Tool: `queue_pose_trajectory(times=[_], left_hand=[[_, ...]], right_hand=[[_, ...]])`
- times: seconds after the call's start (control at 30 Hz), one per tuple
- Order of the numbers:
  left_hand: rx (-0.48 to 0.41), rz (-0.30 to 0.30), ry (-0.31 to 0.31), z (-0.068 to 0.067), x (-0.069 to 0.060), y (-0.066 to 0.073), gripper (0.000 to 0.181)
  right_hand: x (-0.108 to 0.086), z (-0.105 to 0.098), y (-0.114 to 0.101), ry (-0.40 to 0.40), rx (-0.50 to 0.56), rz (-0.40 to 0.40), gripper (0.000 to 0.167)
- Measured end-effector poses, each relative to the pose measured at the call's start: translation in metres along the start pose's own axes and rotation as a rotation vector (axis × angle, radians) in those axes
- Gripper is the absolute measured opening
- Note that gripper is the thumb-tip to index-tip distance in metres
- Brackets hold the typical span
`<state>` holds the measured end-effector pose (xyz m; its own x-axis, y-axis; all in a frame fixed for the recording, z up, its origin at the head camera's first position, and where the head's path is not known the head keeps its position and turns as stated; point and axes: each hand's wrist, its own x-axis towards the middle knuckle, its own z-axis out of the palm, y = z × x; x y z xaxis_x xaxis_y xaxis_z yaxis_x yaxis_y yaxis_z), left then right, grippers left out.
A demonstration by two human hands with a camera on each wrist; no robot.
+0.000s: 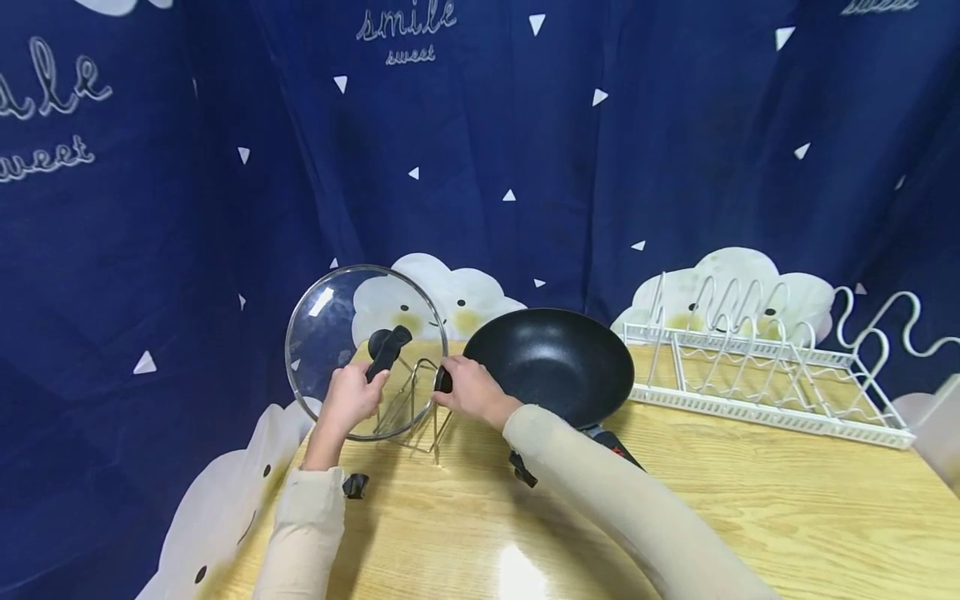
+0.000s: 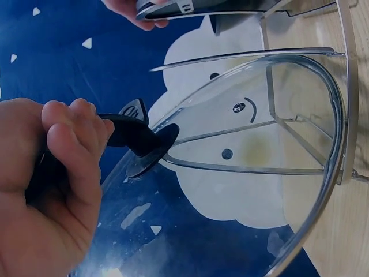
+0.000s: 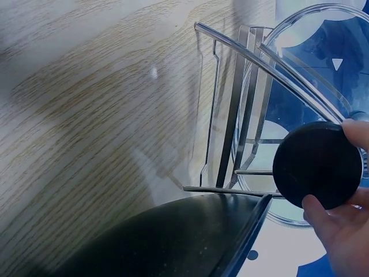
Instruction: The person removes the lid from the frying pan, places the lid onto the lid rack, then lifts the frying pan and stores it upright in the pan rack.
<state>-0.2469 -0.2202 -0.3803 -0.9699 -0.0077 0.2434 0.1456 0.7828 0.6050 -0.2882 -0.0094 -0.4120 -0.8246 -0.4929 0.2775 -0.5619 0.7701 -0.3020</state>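
Note:
My left hand (image 1: 352, 397) grips the black handle (image 1: 388, 353) of a clear glass lid (image 1: 322, 333). The lid stands on edge at a wire rack (image 1: 437, 433); in the left wrist view its rim (image 2: 337, 133) lies among the rack's wires. Close by on the right, my right hand (image 1: 474, 390) holds a black round disc (image 3: 316, 165) between thumb and fingers beside the rack's upright loops. What the disc belongs to, I cannot tell. A black wok (image 1: 551, 362) sits just right of that hand, its handle (image 1: 621, 450) partly behind my right sleeve.
A white wire dish rack (image 1: 765, 375) stands at the right of the wooden table (image 1: 450, 533). Small black pieces lie near my left sleeve (image 1: 355, 486) and below the wok (image 1: 522, 470). A blue curtain (image 1: 480, 150) hangs behind.

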Motion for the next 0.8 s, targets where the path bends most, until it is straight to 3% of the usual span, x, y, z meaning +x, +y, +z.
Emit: queue_pose_trajectory(times=[0.53,0.8], left_hand=[[-0.03,-0.056,-0.067,-0.002,0.002,0.009,0.024],[-0.071,-0.092,-0.095,-0.005,0.0,0.016,0.023]], right_hand=[[-0.001,0.003,0.001,-0.012,0.005,0.021,0.062],[0.0,0.001,0.0,-0.001,-0.002,-0.006,0.062]])
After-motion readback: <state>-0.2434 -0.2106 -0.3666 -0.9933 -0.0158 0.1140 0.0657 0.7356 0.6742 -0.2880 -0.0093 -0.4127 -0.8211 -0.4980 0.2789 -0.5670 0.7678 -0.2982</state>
